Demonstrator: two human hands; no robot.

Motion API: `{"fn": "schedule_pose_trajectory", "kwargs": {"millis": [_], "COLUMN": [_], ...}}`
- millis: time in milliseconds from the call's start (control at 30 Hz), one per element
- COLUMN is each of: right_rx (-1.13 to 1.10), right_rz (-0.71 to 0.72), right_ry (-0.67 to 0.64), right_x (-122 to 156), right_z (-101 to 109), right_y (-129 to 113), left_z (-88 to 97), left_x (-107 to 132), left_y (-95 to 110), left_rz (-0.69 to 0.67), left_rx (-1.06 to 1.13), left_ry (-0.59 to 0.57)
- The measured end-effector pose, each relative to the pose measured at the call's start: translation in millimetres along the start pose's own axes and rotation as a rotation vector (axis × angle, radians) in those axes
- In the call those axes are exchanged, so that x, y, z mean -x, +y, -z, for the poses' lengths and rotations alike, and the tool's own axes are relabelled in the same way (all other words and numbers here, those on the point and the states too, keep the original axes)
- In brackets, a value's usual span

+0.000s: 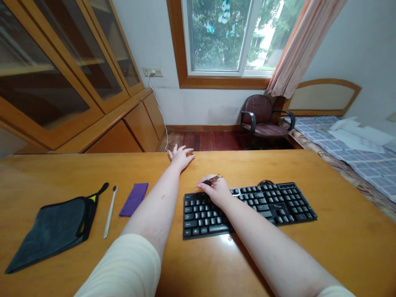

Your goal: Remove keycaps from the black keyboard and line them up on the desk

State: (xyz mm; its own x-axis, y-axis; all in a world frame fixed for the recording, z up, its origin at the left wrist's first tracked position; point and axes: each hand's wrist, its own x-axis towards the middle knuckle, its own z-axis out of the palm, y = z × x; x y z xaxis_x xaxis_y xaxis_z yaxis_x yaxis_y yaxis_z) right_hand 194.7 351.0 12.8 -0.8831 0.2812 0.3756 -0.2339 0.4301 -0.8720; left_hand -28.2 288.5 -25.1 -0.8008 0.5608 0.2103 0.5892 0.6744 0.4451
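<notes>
My left hand (180,156) reaches out flat to the far edge of the wooden desk (324,247), fingers spread, next to a small dark object (192,154) at its fingertips. My right hand (214,189) hovers over the upper left of a black keyboard (266,204), fingers closed round a small dark tool with thin metal prongs (213,179), which sticks out past the knuckles.
On the desk's left lie a dark grey folded cloth (52,231), a long white-handled brush (109,212) and a purple cloth (134,199). Wooden cabinets (93,82) stand at left. Behind the desk are an office chair (262,117), a bed (355,156) and a window (235,33).
</notes>
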Motion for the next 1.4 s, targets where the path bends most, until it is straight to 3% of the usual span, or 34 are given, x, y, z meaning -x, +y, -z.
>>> {"fn": "schedule_pose_trajectory", "kwargs": {"millis": [167,267,367,633,967,1400], "right_rx": [0.008,0.005,0.005,0.016,0.027,0.037], "right_rz": [0.007,0.005,0.0,0.002,0.0,-0.01], "right_ry": [0.009,0.013,0.014,0.017,0.013,0.029], "right_x": [1,1,1,1,1,1], "right_z": [1,1,2,2,2,2], "right_y": [1,2,1,1,3,4], "left_z": [14.1,18.5,15.4,7.6,14.2,13.4], "left_x": [-3,-5,-8,-10,-9,-9], "left_y": [-24,-41,-50,-50,-57,-54], "left_rz": [-0.102,-0.075,-0.066,-0.121,-0.017,0.003], "left_rx": [0.11,0.202,0.163,0.08,0.038,0.022], "left_ry": [-0.012,-0.026,-0.021,-0.034,-0.009,-0.02]}}
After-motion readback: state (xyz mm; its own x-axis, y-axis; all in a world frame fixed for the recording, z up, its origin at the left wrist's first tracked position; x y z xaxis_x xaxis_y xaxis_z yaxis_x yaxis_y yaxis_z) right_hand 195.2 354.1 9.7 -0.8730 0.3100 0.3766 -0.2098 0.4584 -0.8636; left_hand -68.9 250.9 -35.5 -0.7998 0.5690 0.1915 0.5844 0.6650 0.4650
